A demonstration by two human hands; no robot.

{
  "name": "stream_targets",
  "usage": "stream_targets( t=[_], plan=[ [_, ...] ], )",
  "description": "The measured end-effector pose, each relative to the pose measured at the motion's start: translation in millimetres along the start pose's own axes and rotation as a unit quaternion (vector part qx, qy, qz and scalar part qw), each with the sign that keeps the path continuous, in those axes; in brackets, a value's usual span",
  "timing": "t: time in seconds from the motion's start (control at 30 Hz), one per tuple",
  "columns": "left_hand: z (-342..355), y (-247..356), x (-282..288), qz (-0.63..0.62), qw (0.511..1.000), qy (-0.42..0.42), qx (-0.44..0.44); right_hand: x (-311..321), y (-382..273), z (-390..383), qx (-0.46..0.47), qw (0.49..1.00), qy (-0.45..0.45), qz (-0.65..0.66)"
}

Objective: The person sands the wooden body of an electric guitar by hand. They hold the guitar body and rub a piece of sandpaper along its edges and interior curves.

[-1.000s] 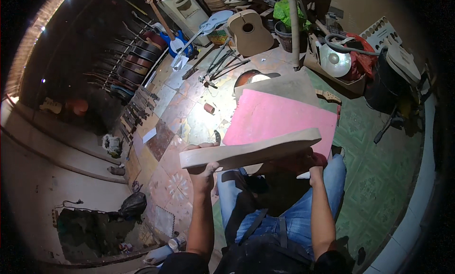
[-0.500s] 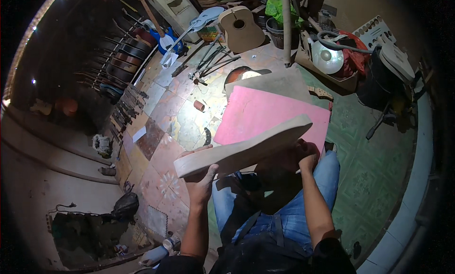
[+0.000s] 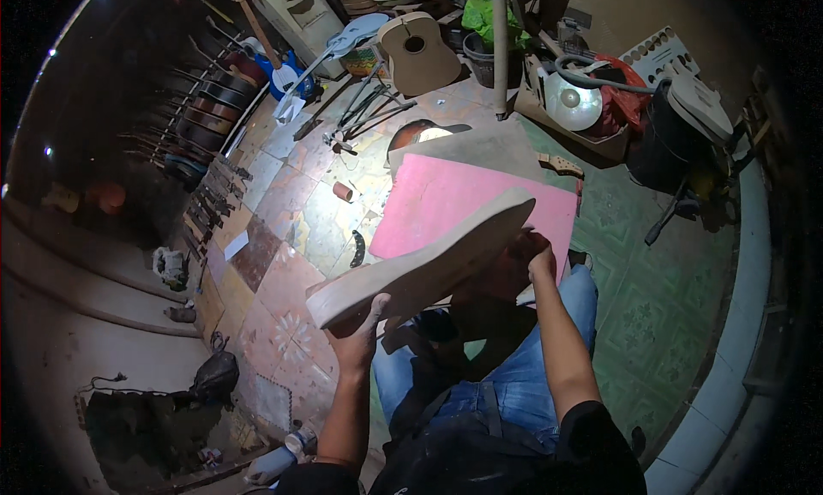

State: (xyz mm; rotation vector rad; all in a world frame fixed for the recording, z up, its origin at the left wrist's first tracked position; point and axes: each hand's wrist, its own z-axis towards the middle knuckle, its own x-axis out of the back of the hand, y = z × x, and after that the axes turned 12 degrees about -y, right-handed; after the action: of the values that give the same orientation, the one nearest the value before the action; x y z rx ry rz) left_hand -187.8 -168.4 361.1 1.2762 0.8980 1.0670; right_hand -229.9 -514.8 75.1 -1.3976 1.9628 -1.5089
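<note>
I sit on the floor in blue jeans, holding an unfinished pale wooden guitar body [image 3: 429,259] edge-on over my lap. It is tilted, its right end higher than its left. My left hand [image 3: 364,328] grips its lower left end from underneath. My right hand [image 3: 533,253] reaches under the raised right end and touches the underside; its fingers are partly hidden by the wood. A pink board [image 3: 467,205] lies flat on the floor just beyond the body.
An unfinished guitar body with a sound hole [image 3: 417,51] leans at the back. A row of guitars [image 3: 201,109] lines the left wall. Hand tools [image 3: 364,109] and a small roll [image 3: 343,192] lie on the tiles. A black bin [image 3: 673,135] stands at right.
The wooden body has tipped further, its right end rising and its left end dropping. Both hands have kept their hold.
</note>
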Motion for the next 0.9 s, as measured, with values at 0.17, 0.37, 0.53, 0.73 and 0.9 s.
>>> stream_targets(
  t=[0.17, 0.37, 0.53, 0.73, 0.9],
  plan=[
    [-3, 1, 12, 0.065, 0.997, -0.034, -0.023, 25, -65, -28, 0.053, 0.908, 0.046, 0.412],
    [8, -10, -3, 0.265, 0.918, -0.116, -0.270, 48, -155, -148, 0.119, 0.903, -0.070, 0.406],
    [-4, -16, -9, 0.316, 0.911, -0.106, -0.244, 19, -210, -230, 0.405, 0.912, -0.061, 0.014],
    [-21, -21, -17, 0.234, 0.934, -0.102, -0.250, 15, -222, -232, 0.447, 0.884, -0.056, -0.125],
    [-39, -23, -21, 0.183, 0.951, -0.152, -0.196, 10, -220, -238, 0.435, 0.875, -0.055, -0.204]
  ],
)
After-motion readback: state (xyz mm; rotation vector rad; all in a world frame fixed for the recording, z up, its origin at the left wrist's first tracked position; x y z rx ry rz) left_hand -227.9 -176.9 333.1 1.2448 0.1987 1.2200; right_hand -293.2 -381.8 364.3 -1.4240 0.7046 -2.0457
